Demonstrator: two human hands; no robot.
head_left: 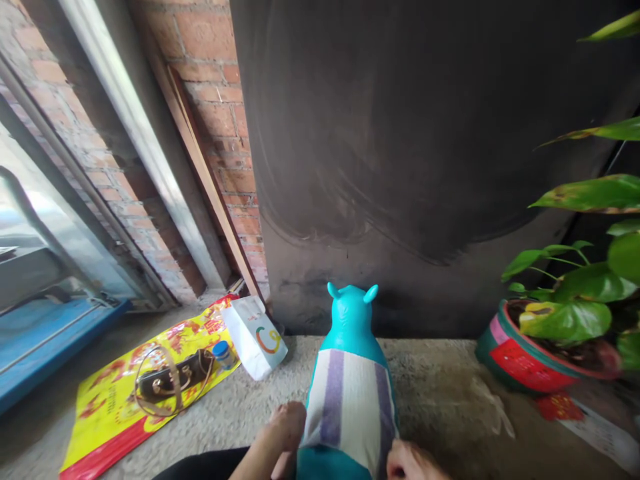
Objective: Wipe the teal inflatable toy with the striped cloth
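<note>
A teal inflatable animal toy with two small ears stands in front of me, its head close to the dark board. A white towel with purple stripes lies across its back and hangs down both sides. At the towel's left edge, my left hand is closed, with the fingertips hidden from view. My right hand is closed at the right edge, by the towel's lower corner, and partly cut off by the bottom of the picture. Teal surface shows again below the towel.
Left on the concrete floor lie a yellow and red bag, a dark handbag, a blue-capped jar and a white paper bag. A large dark board stands ahead. On the right is a potted plant.
</note>
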